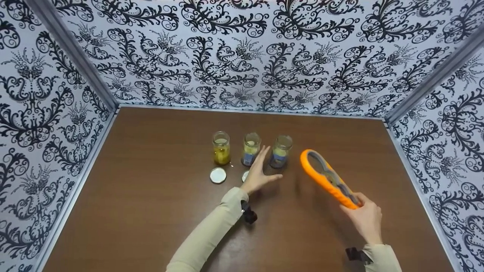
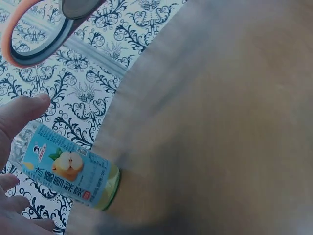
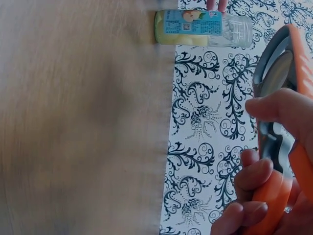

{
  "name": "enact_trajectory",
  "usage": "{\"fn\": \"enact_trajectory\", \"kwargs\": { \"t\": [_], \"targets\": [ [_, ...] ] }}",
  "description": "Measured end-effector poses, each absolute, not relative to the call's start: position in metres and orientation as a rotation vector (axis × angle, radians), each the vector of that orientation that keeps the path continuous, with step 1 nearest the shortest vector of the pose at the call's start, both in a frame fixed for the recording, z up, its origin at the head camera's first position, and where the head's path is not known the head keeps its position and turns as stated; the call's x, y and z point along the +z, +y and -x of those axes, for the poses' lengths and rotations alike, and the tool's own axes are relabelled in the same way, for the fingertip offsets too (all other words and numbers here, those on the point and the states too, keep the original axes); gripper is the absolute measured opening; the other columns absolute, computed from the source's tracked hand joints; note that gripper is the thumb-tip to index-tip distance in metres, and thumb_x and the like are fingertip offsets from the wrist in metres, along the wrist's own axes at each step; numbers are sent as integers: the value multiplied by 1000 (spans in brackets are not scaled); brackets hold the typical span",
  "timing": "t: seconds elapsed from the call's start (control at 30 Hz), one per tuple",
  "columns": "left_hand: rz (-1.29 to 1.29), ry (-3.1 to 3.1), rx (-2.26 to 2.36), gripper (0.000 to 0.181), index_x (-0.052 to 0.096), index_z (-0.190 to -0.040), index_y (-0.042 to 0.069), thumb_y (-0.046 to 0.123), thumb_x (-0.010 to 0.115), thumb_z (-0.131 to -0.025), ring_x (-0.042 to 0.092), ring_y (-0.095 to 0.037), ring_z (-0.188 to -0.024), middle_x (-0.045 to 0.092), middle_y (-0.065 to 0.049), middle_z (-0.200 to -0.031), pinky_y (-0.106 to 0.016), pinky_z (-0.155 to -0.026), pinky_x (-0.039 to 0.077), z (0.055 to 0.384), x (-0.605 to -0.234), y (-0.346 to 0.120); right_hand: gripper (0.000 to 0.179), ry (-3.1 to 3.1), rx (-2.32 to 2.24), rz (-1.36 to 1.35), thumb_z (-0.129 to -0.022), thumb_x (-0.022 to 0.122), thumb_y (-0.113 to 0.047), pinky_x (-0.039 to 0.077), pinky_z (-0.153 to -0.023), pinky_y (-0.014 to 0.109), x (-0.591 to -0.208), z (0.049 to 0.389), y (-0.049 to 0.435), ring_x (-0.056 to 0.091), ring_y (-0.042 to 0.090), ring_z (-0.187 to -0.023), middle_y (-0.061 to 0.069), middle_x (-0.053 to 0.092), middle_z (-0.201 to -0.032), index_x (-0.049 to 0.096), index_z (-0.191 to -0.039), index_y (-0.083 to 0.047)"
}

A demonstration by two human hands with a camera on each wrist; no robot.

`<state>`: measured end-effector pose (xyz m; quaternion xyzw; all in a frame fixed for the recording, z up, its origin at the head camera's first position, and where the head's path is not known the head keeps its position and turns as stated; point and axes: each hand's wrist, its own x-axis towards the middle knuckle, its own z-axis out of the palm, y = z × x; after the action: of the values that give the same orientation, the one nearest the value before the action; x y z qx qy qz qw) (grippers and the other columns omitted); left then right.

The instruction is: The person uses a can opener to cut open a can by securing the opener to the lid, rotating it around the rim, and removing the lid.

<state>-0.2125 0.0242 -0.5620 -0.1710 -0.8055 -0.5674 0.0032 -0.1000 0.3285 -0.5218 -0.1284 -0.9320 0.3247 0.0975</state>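
My right hand [image 1: 366, 219] grips an orange and grey jar opener [image 1: 327, 179] by its handle end, raised at the right with its loop pointing up and left. My left hand [image 1: 259, 177] reaches between the middle jar [image 1: 249, 151] and the right jar [image 1: 280, 151], thumb and fingers spread. In the left wrist view, that thumb and the fingers lie on either side of the neck of a glass jar [image 2: 73, 166] with a blue pear label. The right wrist view has a blue-labelled jar [image 3: 203, 29] at the top, with fingertips behind it.
To the left stands an uncapped glass jar [image 1: 221, 151] with yellow contents. In front of it lies a white lid [image 1: 218, 175]; a second white lid [image 1: 245, 175] is partly covered by my left hand. Patterned walls [image 1: 242, 56] enclose the brown table [image 1: 159, 211] at the back and sides.
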Motion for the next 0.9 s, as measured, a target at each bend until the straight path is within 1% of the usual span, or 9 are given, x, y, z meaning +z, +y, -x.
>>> {"fn": "enact_trajectory", "kwargs": {
  "t": [0.1, 0.33, 0.53, 0.73, 0.83, 0.9],
  "targets": [
    [553, -2535, -1781, 95, 27, -152, 6, 19, 83, -76, 21, -30, -142, 19, -16, -157, -44, -111, 24, 207, -563, 19, 35, -2742, 982, 351, -72, 82, -12, 39, -57, 33, -524, 99, 327, 53, 24, -66, 15, 67, -83, 68, -103, -2],
    [621, -2549, -1805, 86, 35, -147, 1, 19, 82, -77, 26, -34, -139, 26, -24, -153, -47, -111, 25, 192, -563, 11, 33, -2700, 990, 280, -68, 81, -7, 38, -55, 29, -528, 100, 323, 52, 22, -65, 12, 67, -80, 70, -99, -4],
    [778, -2588, -1831, 79, 39, -144, 2, 18, 80, -79, 30, -32, -138, 32, -21, -151, -43, -111, 25, 183, -564, 4, 34, -2734, 1038, 215, -67, 82, -3, 42, -56, 25, -530, 101, 320, 55, 20, -67, 13, 69, -83, 70, -99, -3],
    [865, -2615, -1872, 68, 46, -141, 6, 18, 77, -82, 34, -28, -136, 35, -19, -150, -40, -110, 27, 177, -565, -2, 33, -2772, 1100, 187, -68, 81, -1, 44, -59, 24, -533, 101, 312, 56, 19, -70, 12, 69, -86, 70, -99, -2],
    [865, -2578, -1967, 60, 50, -137, 4, 13, 75, -84, 37, -28, -135, 38, -20, -147, -38, -110, 28, 176, -566, -4, 33, -2780, 1121, 161, -67, 82, -1, 44, -59, 24, -536, 100, 308, 56, 18, -70, 11, 69, -85, 70, -98, -3],
    [854, -2549, -2051, 54, 53, -134, 2, 9, 73, -85, 41, -28, -132, 44, -19, -143, -35, -108, 31, 175, -566, -5, 33, -2777, 1135, 134, -66, 82, -1, 43, -59, 24, -538, 100, 305, 56, 18, -70, 10, 69, -83, 70, -96, -4]
  ]
}}
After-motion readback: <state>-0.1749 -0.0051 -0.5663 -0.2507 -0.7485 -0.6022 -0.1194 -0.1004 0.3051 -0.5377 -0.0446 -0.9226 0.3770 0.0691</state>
